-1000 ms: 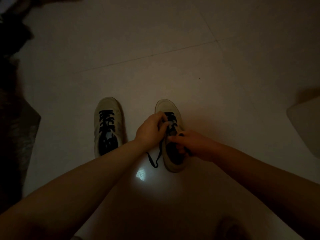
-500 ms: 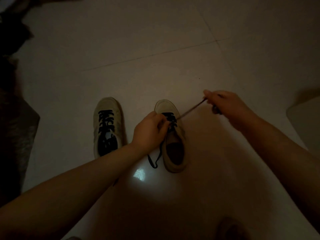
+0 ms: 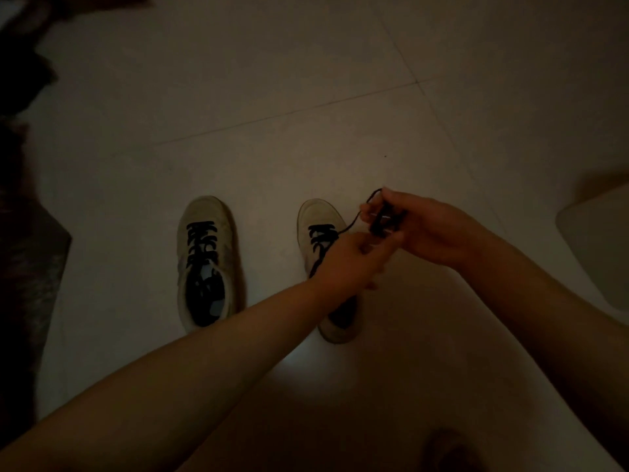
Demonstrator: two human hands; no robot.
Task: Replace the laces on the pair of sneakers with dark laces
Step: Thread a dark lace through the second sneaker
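Right sneaker [image 3: 315,218] on tiled floor [image 3: 272,97], partly laced. Left hand [image 3: 354,258] above its tongue, grip indiscernible. Right hand [image 3: 429,229] beyond, pinching dark lace [image 3: 354,221]. Left sneaker [image 3: 206,260] beside it, fully laced.

Both forearms are bare and reach forward from the lower edge of the view, the left one from the lower left corner, the right one from the right side. The two hands meet above the floor, just touching. The right hand [image 3: 432,229] has its fingers curled, and its grip pinches a dark lace [image 3: 354,221]. The left hand [image 3: 354,260] is below it, its fingers bent toward the same lace; their grip is unclear in the dim light.
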